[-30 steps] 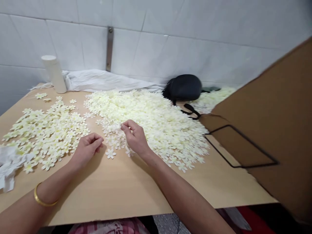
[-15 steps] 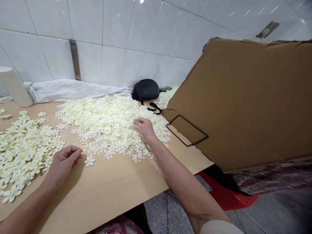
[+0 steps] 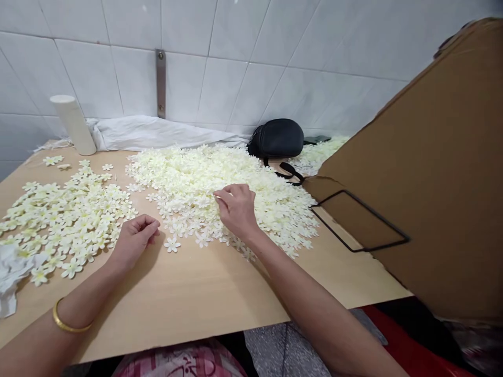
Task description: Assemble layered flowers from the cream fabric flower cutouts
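Note:
My right hand (image 3: 238, 209) is over the big pile of white flower pieces (image 3: 188, 167), with thumb and forefinger pinched together. What that pinch holds, if anything, is too small to make out. Closed in a loose pinch too, my left hand (image 3: 137, 235) is above the table between the two piles; its fingertips hide whatever is in them. Left of it spreads a smaller pile of flowers with yellow centres (image 3: 78, 214). One single white flower (image 3: 172, 244) lies flat on the table between my hands.
A large cardboard sheet (image 3: 424, 173) with a black wire frame (image 3: 377, 220) leans at the right. At the back are a black pouch (image 3: 281, 137), a white cloth (image 3: 145, 132) and a white bottle (image 3: 74, 125). Crumpled white paper (image 3: 13, 272) lies at the left edge.
My right hand has moved rightward over the big pile. The left hand stays in nearly the same place and pose. My view swung right, then back left.

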Demonstrator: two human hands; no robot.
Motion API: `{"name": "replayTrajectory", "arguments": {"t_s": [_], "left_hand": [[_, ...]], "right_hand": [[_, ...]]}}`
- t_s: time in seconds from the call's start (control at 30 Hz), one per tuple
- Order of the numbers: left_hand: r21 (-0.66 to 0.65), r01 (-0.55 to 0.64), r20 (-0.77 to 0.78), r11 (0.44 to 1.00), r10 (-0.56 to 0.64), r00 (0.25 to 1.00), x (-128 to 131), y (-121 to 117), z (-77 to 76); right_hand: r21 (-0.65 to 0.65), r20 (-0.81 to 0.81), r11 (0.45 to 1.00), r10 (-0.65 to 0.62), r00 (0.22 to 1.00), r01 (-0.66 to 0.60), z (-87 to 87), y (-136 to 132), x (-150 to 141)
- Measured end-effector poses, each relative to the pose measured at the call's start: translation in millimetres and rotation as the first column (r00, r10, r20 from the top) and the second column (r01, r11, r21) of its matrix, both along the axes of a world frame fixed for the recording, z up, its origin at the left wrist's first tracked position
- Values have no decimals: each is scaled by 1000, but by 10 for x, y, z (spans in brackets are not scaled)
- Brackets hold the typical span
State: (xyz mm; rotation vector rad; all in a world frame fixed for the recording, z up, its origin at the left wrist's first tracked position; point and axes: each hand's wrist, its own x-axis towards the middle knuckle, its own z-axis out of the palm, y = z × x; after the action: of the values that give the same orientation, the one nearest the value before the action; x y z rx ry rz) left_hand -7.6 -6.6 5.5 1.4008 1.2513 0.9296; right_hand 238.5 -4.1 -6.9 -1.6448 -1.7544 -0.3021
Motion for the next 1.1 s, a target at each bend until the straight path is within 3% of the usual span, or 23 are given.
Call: {"name": "replayTrajectory", "arguments": {"t_s": [0.1, 0.17, 0.27, 0.37, 0.47, 0.63, 0.87, 0.97, 1.1], "left_hand": [[44, -11, -17, 999, 12, 1000, -2, -6, -4], [52, -4, 1, 999, 4, 1000, 2, -6, -18], [19, 16, 27, 1000, -17, 1000, 10, -1, -49], [15, 36, 33, 999, -37, 999, 16, -8, -66], [14, 40, 33, 999, -40, 999, 17, -23, -62], [8, 33, 28, 999, -33, 999, 16, -32, -48], [18, 38, 13, 999, -38, 999, 13, -21, -59], [12, 41, 18, 999, -41, 999, 15, -19, -56], [-38, 106, 55, 994, -103, 993, 29, -41, -29]], "right_hand": [[-80, 23, 991, 111, 994, -109, -17, -80, -217], [-127, -16, 961, 246, 969, -246, -24, -157, -350], [-207, -44, 863, 463, 885, -461, -21, -267, -528], [-293, 24, 783, 579, 815, -548, -29, -343, -672], [-356, 74, 770, 587, 806, -529, -54, -361, -763], [-391, 1, 755, 572, 820, -526, -51, -314, -781], [-356, 75, 795, 548, 833, -491, -105, -341, -719], [-301, 103, 822, 533, 840, -484, -144, -329, -726], [-133, 51, 892, 441, 896, -432, -102, -252, -758]]}}
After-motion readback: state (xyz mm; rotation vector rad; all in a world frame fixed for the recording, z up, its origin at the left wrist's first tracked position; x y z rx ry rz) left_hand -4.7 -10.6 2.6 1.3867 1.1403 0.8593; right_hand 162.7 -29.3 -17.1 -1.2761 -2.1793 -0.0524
